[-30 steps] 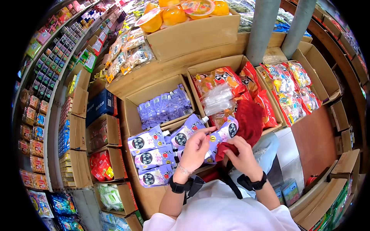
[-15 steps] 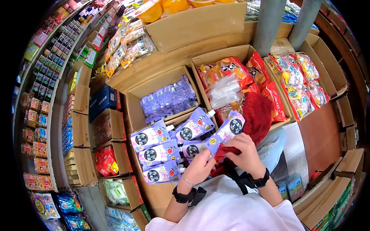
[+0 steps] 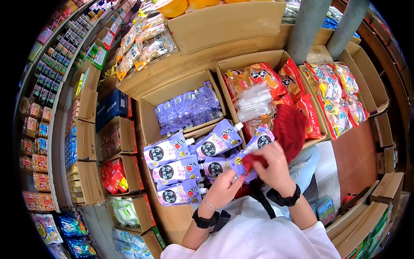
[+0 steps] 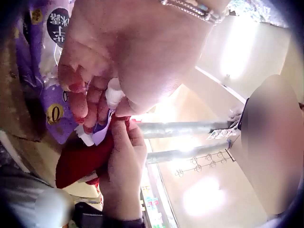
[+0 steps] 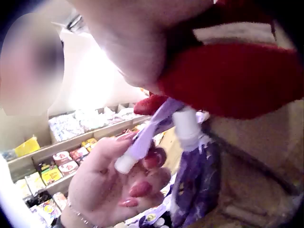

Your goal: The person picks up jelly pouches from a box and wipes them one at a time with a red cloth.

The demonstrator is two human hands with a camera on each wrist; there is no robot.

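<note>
Between the two hands is a purple-and-white spouted drink pouch (image 3: 264, 139), its printed end pointing away from the body. My left hand (image 3: 224, 188) pinches its near end by the white cap (image 4: 114, 94), fingers curled round it. A dark red cloth (image 3: 290, 129) is bunched in my right hand (image 3: 274, 166), which holds it against the pouch. In the right wrist view the cloth (image 5: 237, 80) hangs just above the purple pouch edge (image 5: 148, 135), with the left hand (image 5: 102, 185) below. More such pouches (image 3: 174, 168) lie in rows left of the left hand.
Behind the pouches stands a carton of smaller purple pouches (image 3: 185, 110). Beside it is a carton (image 3: 224, 73) of red snack bags with clear plastic on top. Two grey posts (image 3: 306, 32) rise behind. Stocked shelves (image 3: 60, 129) line the left; cartons (image 3: 366, 216) stand at right.
The left hand has come down from the pouch's middle to its near end. The right hand, with the cloth, has moved onto the pouch's lower part. The head view has shifted slightly.
</note>
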